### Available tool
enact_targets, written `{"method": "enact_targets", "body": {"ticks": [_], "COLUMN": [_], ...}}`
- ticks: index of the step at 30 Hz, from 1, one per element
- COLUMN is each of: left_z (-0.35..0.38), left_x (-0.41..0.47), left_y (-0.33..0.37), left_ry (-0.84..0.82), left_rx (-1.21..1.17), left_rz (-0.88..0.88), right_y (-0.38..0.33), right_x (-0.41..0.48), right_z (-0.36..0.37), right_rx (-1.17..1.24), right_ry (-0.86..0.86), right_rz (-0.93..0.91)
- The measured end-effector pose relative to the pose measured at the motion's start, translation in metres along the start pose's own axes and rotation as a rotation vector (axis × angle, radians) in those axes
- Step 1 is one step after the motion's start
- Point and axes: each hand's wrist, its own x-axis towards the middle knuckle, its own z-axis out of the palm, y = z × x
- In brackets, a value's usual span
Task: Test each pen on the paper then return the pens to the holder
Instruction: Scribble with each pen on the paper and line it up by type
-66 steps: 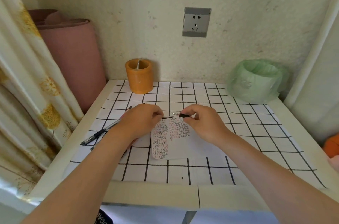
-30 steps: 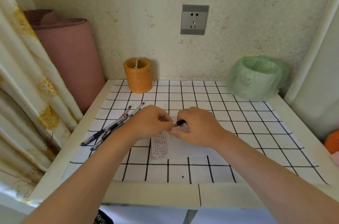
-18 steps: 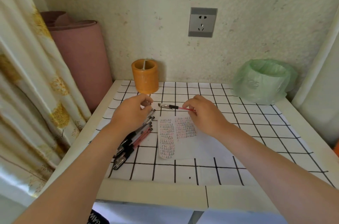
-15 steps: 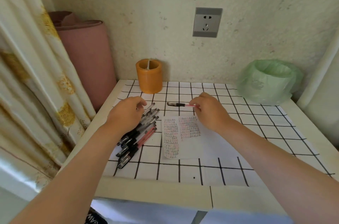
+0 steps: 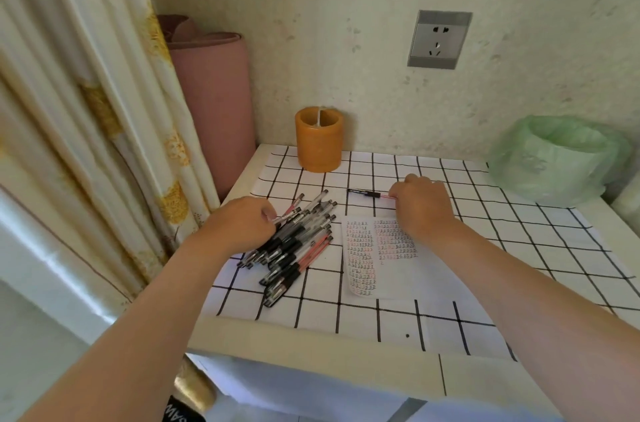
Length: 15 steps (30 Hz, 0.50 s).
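Left hand (image 5: 242,226): no longer meeting the right over the paper (image 5: 381,255) as it was two seconds ago; now resting on the far end of the pile of pens (image 5: 298,241), fingers curling round one clear pen there.
Right hand (image 5: 422,205): now lifting away from the paper, pinching the end of a red pen (image 5: 370,194).
Red pen: cap pointing out to the left of the hand; earlier both hands were gripping it.
Pile of pens: coming fully into view beside the left hand as the camera is swinging left.
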Motion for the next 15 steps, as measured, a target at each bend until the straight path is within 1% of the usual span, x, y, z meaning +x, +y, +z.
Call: {"method": "enact_targets", "body": {"ticks": [2, 5, 8, 12, 15], "left_z": [0.000, 0.001, 0.001, -0.002, -0.002], "left_x": [0.000, 0.003, 0.001, -0.003, -0.004], "left_y": [0.000, -0.002, -0.001, 0.004, 0.011], "left_ry": [-0.002, 0.025, 0.036, 0.101, 0.161], "left_rx": [0.006, -0.001, -0.023, -0.035, -0.071], "left_rz": [-0.012, -0.016, 0.017, 0.072, 0.111], "right_y": [0.000, -0.005, -0.010, -0.001, 0.014], "right_x": [0.000, 0.000, -0.002, -0.001, 0.000], "right_z": [-0.002, -0.001, -0.002, -0.002, -0.002], "right_rx": [-0.058, 0.034, 0.051, -0.056, -0.100], "right_ry": [-0.004, 0.006, -0.013, -0.013, -0.010], "right_rz": [0.004, -0.081, -0.135, -0.056, 0.075]}}
